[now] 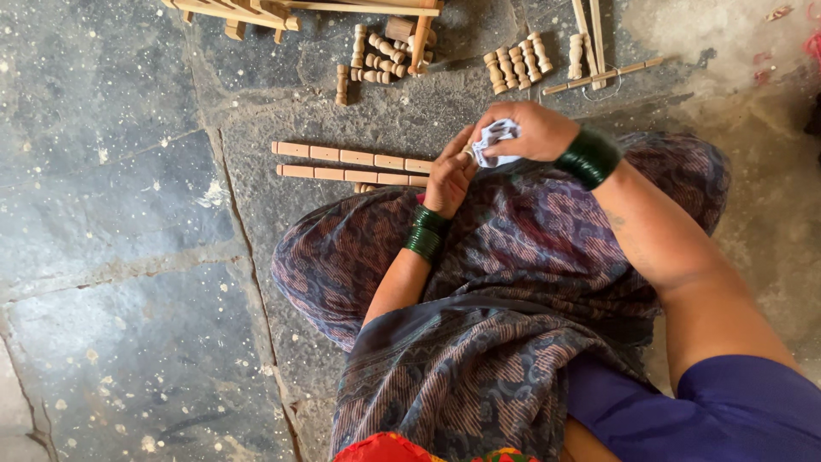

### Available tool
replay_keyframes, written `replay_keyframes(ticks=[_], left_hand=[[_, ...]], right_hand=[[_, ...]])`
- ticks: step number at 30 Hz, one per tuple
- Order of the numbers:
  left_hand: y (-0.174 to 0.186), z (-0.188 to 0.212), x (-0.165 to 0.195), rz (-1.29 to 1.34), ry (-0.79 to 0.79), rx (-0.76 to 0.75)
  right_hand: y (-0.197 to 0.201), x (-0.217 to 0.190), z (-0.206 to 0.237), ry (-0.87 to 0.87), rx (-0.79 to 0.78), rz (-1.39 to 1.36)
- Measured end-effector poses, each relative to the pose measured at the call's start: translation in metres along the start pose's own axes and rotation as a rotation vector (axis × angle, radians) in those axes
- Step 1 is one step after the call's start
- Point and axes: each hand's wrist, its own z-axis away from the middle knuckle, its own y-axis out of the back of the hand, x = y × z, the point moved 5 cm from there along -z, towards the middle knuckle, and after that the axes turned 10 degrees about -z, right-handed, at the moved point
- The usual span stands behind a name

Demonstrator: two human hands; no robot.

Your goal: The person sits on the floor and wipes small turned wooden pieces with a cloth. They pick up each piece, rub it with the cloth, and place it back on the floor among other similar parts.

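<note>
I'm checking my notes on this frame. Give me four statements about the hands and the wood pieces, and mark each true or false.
1. The right hand holds a small white cloth. True.
2. The left hand rests flat on the stone floor. False: it is raised over the lap, against the right hand.
3. Two long wooden strips lie side by side on the floor. True.
4. The turned wooden pegs are piled in the lap. False: they lie on the floor beyond the hands.

Bare stone floor lies open leftward; two wooden rails and turned spindles crowd ahead.
</note>
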Motion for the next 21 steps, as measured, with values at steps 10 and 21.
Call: replay_keyframes(ticks=[10, 21], left_hand=[[0.003, -0.002, -0.007, 0.042, 0.024, 0.078], [0.011, -0.005, -0.009, -0.056, 0.014, 0.106]], right_hand=[[0.006, -0.005, 0.002, 0.045, 0.100, -0.103], [0.008, -0.005, -0.005, 0.077, 0.242, 0.104]])
